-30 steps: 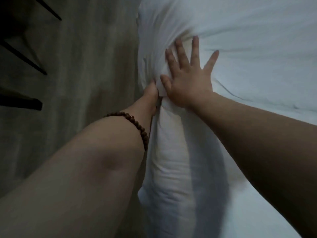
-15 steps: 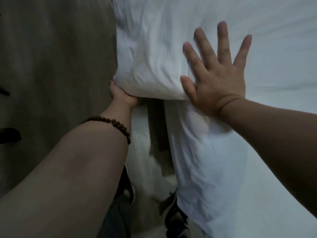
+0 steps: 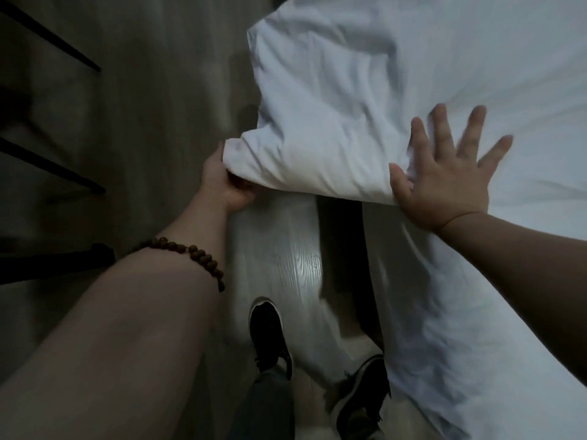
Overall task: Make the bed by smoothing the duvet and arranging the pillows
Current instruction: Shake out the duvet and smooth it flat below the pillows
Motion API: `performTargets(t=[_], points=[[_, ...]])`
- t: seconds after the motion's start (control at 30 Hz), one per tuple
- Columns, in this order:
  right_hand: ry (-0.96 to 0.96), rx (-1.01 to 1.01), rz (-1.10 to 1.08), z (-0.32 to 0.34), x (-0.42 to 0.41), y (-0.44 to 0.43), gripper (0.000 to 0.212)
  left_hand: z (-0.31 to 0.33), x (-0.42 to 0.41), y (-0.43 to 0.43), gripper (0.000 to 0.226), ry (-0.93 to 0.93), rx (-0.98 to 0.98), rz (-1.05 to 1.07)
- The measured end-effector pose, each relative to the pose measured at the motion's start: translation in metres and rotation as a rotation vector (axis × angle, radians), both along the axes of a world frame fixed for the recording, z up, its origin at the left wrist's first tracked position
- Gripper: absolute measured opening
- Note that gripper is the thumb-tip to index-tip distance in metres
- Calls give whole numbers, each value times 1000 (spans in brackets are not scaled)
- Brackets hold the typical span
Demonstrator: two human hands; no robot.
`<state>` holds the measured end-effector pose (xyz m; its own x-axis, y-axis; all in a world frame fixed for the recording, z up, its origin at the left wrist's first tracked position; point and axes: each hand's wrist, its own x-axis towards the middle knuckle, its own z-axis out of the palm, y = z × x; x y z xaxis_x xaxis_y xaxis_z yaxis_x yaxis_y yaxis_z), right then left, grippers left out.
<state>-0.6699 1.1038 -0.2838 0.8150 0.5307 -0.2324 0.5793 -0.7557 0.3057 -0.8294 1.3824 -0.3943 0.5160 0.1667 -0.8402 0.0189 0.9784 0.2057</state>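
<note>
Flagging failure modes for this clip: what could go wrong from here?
1. The left hand holds only the duvet corner from below; it may slip and drop to the floor.
2. The right hand presses flat, so pulling could bunch wrinkles there.
3. The shoes stand near hanging fabric: a snag risk.

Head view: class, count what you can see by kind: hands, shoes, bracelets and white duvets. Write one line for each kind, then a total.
Hands: 2, the left hand gripping the duvet corner, the right hand spread flat on it
Shoes: 2, one shoe and the other shoe
Bracelets: 1, the bead bracelet
Duvets: 1, the white duvet
Total: 6
</note>
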Motion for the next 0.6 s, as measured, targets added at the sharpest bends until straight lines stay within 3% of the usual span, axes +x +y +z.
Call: performTargets(t=[0.07,0.2,0.37,0.6], points=[[12,-13,-28,-3,-8,10,79,6,-5,3,14,-12,-3,-73],[34,-88,-54,-4,-18,18,84,8,-24,-3,25,53,50,-234],[43,-124,-83,-2,-19,18,88,-5,-64,-4,24,292,156,-412],[24,-174,-73,-3,-18,17,89,-7,-58,-20,27,255,134,-192]])
